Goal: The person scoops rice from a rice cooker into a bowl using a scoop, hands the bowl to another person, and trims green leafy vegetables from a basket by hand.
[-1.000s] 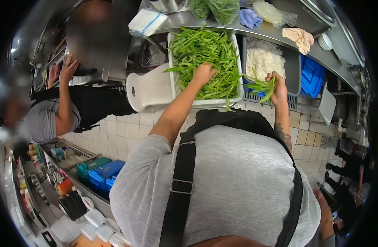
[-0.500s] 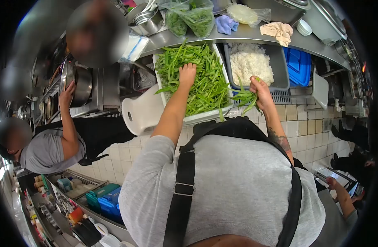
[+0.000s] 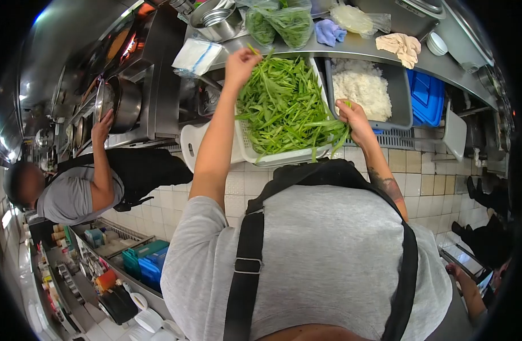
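Long leafy greens (image 3: 281,108) fill a white basket (image 3: 323,91) in front of me. At its far left corner, my left hand (image 3: 241,67) is raised with the fingertips pinched on a small green piece (image 3: 252,49). On the right side of the basket, my right hand (image 3: 356,120) is closed round a bunch of greens (image 3: 336,132), whose leaves hang over the basket's near right corner. A grey tub (image 3: 405,105) of white rice-like food (image 3: 360,91) sits just beyond my right hand.
A steel counter (image 3: 306,52) runs behind, with bagged greens (image 3: 281,25), cloths (image 3: 398,45) and a metal pot (image 3: 215,23). A white stool (image 3: 191,139) stands left. Farther left, a co-worker (image 3: 79,193) holds a large pot (image 3: 124,105). Blue lids (image 3: 426,96) are at right.
My left hand has risen out of the greens toward the basket's far left corner, now with a green piece. My right hand keeps its bunch. The view has shifted slightly.
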### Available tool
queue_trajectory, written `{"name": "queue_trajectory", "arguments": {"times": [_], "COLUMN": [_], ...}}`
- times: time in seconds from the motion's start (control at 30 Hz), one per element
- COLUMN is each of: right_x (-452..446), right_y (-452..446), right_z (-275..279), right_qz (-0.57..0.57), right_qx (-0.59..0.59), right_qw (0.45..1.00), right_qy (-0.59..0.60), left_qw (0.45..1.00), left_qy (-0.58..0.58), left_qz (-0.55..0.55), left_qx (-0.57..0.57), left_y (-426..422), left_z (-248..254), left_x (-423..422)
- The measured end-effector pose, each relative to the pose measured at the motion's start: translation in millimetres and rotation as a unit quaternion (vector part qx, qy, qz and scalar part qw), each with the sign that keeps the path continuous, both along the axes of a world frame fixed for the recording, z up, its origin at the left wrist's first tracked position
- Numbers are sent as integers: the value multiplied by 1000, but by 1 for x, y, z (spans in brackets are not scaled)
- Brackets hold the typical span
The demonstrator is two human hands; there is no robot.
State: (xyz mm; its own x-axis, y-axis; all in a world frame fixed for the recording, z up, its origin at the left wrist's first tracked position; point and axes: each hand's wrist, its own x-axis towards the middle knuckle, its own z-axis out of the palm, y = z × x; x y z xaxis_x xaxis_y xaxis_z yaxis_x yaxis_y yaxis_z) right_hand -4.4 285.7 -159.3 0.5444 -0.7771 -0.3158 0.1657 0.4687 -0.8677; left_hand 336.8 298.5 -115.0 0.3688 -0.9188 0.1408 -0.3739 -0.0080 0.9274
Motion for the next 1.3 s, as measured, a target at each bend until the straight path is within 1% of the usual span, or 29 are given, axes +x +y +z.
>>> {"name": "queue_trajectory", "arguments": {"times": [0.03,0.1,0.13,0.2,0.23,0.33,0.43,0.53,0.57,0.67,0.77,0.87,0.97,1.07,1.17,1.27,1.3], "right_x": [5,18,27,40,44,59,82,86,89,85,82,80,79,77,77,78,79], "right_y": [-2,-7,-7,-8,-11,-6,-13,-7,-9,-4,-1,-2,-4,-3,0,-2,-3], "right_z": [0,-4,5,27,40,86,73,83,77,84,88,84,76,73,71,66,59], "right_qz": [16,41,38,30,59,99,52,94,82,77,75,46,41,57,60,61,41], "right_qx": [-11,-38,-68,-128,-194,-300,-476,-446,-447,-436,-483,-577,-616,-621,-619,-572,-559], "right_qw": [1000,998,997,990,977,943,868,878,882,879,844,777,745,739,743,786,802], "right_qy": [-3,-10,7,43,59,106,130,149,126,174,221,246,254,255,246,228,205], "left_qw": [994,983,975,977,977,978,968,953,952,940,945,940,939,934,911,920,921], "left_qy": [104,179,216,207,205,203,238,292,293,332,322,331,326,337,400,389,386], "left_qz": [5,-16,-27,-42,-46,-51,-80,-78,-81,-78,-55,-52,-55,-57,-43,17,24], "left_qx": [-32,-40,-44,-26,-17,2,0,-35,-37,-31,36,70,94,108,92,53,47], "left_y": [1,7,11,22,27,36,42,43,44,45,47,48,49,51,50,49,50], "left_z": [11,31,39,48,48,49,54,56,56,54,48,40,36,37,32,22,19], "left_x": [3,5,3,-7,-13,-37,-62,-79,-80,-83,-82,-83,-84,-84,-80,-79,-79]}}
